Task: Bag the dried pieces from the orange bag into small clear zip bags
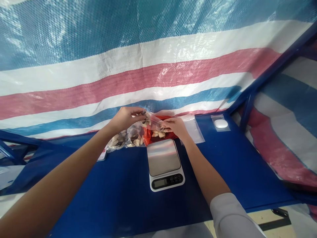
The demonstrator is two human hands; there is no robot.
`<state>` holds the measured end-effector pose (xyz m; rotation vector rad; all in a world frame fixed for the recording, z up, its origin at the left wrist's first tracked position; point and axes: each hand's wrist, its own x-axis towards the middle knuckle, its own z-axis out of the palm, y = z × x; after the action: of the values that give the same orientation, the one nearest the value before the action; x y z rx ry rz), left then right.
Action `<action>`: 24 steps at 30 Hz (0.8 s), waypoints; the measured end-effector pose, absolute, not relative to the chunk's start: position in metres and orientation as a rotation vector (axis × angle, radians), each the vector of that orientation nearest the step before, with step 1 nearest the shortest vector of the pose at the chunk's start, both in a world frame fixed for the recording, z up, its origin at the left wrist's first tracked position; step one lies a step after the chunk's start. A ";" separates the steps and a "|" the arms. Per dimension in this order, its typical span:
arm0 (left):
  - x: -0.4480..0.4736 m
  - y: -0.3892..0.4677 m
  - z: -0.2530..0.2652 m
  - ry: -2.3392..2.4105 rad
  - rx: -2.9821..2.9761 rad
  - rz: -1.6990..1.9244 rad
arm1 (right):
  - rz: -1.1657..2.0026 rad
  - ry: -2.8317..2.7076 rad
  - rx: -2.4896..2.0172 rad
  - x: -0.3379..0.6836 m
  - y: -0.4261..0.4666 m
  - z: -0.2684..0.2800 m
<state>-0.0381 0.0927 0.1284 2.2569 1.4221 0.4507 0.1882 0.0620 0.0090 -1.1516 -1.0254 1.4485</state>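
A clear plastic bag (155,123) is stretched between my two hands, above an open red bag (148,135). My left hand (127,118) pinches its left side, where some pale and dark pieces show by the fingertips. My right hand (175,127) has its fingers closed on the bag's right side. Pale, stone-like pieces (158,134) lie in the red bag; their exact kind is unclear. Left of it, two filled clear bags (117,140) hold similar pieces. Just in front stands a digital kitchen scale (164,158) with a bare steel plate; its display shows no readable figure.
Flat clear bags (194,129) lie right of my right hand. Farther right, a white rounded object (220,123) rests on a small clear bag. A phone-like object (102,155) sits at left. Striped sheeting (138,76) hangs behind the blue table (119,195).
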 end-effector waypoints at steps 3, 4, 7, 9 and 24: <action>-0.038 0.092 0.129 1.387 2.224 0.492 | 1.449 -0.994 -1.149 0.189 0.063 0.007; -0.038 0.092 0.129 1.372 2.232 0.491 | 1.451 -0.988 -1.146 0.190 0.063 0.006; -0.037 0.092 0.131 1.316 2.285 0.486 | 1.462 -0.994 -1.153 0.190 0.064 0.005; -0.035 0.092 0.133 1.273 2.325 0.500 | 1.469 -0.996 -1.174 0.190 0.064 0.005; -0.038 0.092 0.121 1.406 2.066 0.557 | 1.430 -0.995 -1.269 0.199 0.064 0.010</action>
<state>-0.0376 0.0917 0.1214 2.0662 1.4064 0.5566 0.1993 0.0636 0.0101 -1.2686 -0.9955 1.4297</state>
